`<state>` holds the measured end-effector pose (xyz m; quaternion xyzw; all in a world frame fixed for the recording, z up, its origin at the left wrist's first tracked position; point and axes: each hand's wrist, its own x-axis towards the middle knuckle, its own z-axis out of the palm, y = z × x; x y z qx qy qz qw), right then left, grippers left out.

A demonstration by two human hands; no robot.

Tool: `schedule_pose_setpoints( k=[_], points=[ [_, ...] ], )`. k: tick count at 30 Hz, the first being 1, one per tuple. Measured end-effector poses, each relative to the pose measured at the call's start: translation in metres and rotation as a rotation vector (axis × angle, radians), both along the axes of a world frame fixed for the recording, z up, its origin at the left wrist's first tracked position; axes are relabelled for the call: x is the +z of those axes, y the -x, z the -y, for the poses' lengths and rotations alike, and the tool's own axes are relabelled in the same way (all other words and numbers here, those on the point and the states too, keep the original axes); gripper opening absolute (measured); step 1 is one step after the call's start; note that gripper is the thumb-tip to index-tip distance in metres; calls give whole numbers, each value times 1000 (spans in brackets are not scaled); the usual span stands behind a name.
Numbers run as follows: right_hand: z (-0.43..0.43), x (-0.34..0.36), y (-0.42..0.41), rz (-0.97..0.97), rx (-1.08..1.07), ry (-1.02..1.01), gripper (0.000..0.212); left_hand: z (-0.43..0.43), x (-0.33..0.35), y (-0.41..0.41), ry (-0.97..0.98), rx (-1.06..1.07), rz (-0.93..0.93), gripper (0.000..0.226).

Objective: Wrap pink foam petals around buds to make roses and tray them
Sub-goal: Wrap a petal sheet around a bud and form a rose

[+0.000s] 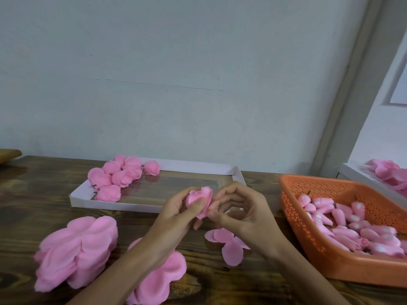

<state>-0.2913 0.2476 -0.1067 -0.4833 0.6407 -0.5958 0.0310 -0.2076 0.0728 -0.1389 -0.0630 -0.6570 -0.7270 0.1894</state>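
Head view, single frame. We note both hands raised just above the bench [33, 194], meeting on one half-wrapped rose [199, 199].

- Left hand [176, 208]: it grips the rose, thumb pressed on the front petal and fingers curled behind it.
- Right hand [244, 214]: fingers curled, their tips pinching the right edge of the same rose (the exact contact is partly hidden by the knuckles).
- The rose sits between the two hands, in front of the near rim of the white tray [237, 172] and not inside it.
- Finished roses [119, 175] are clustered in the far-left part of the tray, some overlapping its left rim; short dark stems show on a few.
- A thick petal stack [77, 249] lies on the bench to the left of the left forearm. We see a second stack [163, 276] partly under that forearm.
- One loose petal piece [229, 243] lies flat on the bench beneath the right hand.
- The orange basket [330, 263] stands at the right, well apart from the tray, holding a heap of pink buds [352, 225].
- Another white tray [356, 177] with pink foam pieces shows at the right edge, behind the basket.
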Motion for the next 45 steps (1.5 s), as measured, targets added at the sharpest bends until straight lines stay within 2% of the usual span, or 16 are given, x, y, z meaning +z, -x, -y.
schedule_pose_setpoints(
  k=[3,5,9,13,17,21,25,27,29,34,37,45],
  points=[
    [-1,0,0,47,37,-9,22,-2,-1,-2,12,22,51,44],
    [0,-1,-1,34,69,-33,22,-6,-1,-2,-1,18,69,45],
    [1,-3,-2,24,100,-58,16,-7,4,-4,-99,-75,60,34],
    [0,-3,-1,99,123,-10,15,-3,7,-6,-57,-96,28,18],
    [0,-3,0,-2,30,-22,22,-7,9,-8,32,-8,72,31],
    [0,-3,-5,-169,-32,-105,26,-12,6,-6,155,94,66,31],
    [1,-3,-10,-238,-69,-113,30,-10,7,-4,170,158,97,43],
    [1,-3,-11,-253,-68,-95,31,-10,9,-4,134,123,124,39],
    [1,-3,-11,-206,-70,-79,30,-9,10,-4,104,85,135,29],
    [3,0,-8,-34,-108,-42,26,-7,4,-2,180,135,127,50],
    [1,2,-7,-16,-90,-63,30,-8,3,0,230,169,91,56],
    [8,-3,-13,-2,-115,-107,37,-7,3,1,236,131,58,48]
  ],
)
